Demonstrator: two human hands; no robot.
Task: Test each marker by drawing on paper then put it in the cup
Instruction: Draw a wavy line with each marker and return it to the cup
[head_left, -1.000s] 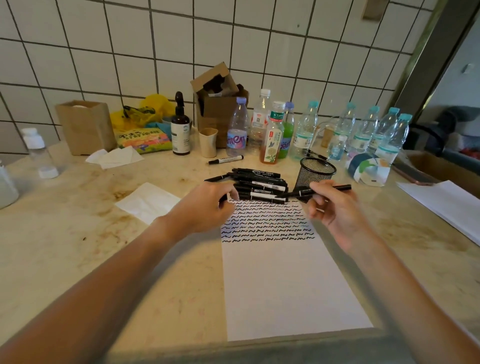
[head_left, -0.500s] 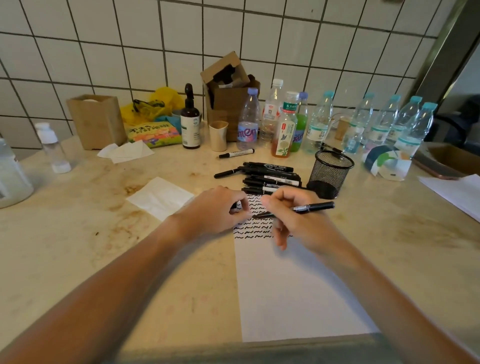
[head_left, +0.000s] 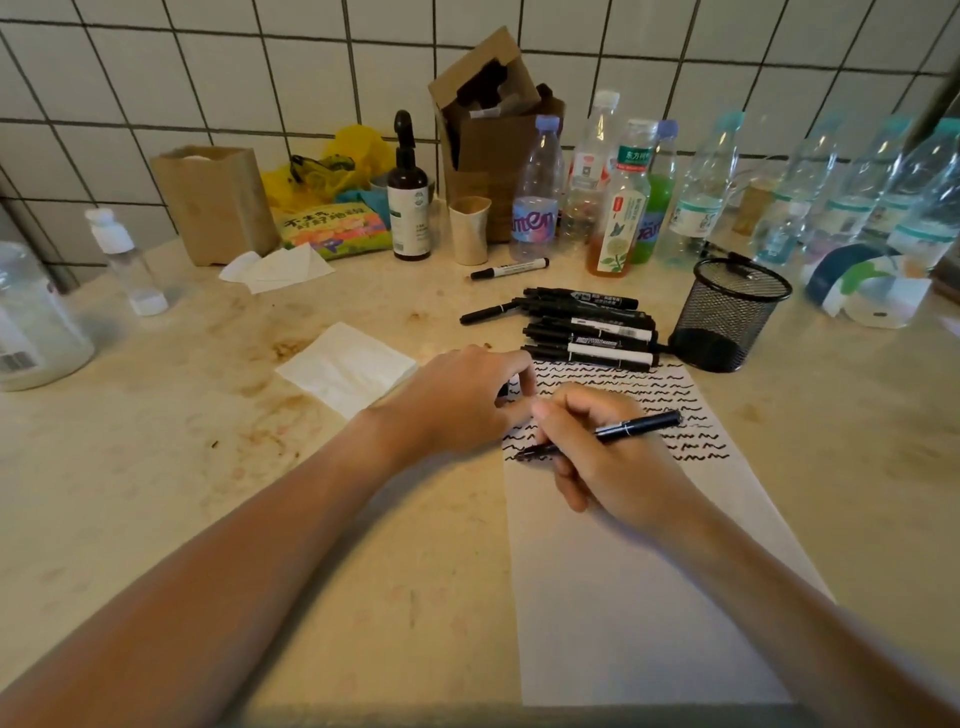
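Marker (head_left: 613, 432) now lowered, tip on paper (head_left: 644, 571), pinched in right hand (head_left: 608, 457) fingers.

- We saw the marker pile (head_left: 589, 332) lying just left of the mesh cup (head_left: 730, 314).
- Bottles (head_left: 696, 192) crowded the countertop's (head_left: 156, 467) back edge.
- Its front-left corner lay bare.

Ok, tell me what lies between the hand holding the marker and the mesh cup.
In the head view, only the paper with its black squiggle rows lies between the right hand and the mesh cup; the marker pile sits left of that stretch.
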